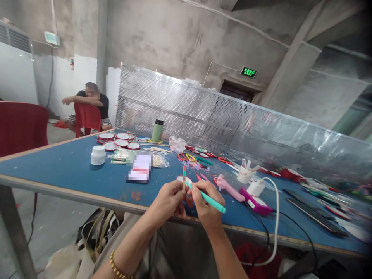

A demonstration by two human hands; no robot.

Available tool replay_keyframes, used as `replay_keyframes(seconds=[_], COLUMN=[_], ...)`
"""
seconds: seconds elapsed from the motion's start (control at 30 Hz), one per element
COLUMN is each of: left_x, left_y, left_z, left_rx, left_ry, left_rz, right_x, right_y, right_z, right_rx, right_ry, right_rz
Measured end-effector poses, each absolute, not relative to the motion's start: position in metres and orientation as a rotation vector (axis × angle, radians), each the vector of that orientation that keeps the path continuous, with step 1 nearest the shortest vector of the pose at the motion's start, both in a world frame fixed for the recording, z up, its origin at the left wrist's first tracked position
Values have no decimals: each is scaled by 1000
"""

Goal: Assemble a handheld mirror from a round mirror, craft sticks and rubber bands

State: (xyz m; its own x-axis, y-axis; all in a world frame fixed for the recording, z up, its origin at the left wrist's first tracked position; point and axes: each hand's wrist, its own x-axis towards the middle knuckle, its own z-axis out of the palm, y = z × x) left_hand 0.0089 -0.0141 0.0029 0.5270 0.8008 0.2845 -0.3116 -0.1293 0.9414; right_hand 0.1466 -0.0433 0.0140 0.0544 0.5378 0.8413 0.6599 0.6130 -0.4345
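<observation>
left hand (pixel 172 195) pinches colour-banded stick (pixel 184 179) upright at near edge of desk (pixel 69 168); right hand (pixel 208 203) grips teal marker (pixel 213 202), upper end close to stick. risk: marker could skid onto left hand; probable cause: narrow stick, hands crowded together.

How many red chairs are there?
2: a near chair at the left edge, a far chair with the seated person. The dark red shape beneath the table is unclear; others may be hidden.
</observation>
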Motion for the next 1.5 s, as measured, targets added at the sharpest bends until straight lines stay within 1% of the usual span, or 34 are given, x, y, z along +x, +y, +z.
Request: replay_keyframes(seconds=[0.4, 0.7, 1.5], left_x=[10, 11, 10], left_y=[-15, -14, -14], left_z=[3, 1, 1], left_rx=[1452, 1479, 1481], left_ry=[524, 546, 545], left_rz=[1010, 1027, 1033], right_x=[144, 145, 144], right_y=[-43, -41, -41], right_z=[15, 16, 17], right_rx=[-1080, -1039, -1032], right_ry=[-1610, -1680, -1699], right_rz=[-125, -203, -249])
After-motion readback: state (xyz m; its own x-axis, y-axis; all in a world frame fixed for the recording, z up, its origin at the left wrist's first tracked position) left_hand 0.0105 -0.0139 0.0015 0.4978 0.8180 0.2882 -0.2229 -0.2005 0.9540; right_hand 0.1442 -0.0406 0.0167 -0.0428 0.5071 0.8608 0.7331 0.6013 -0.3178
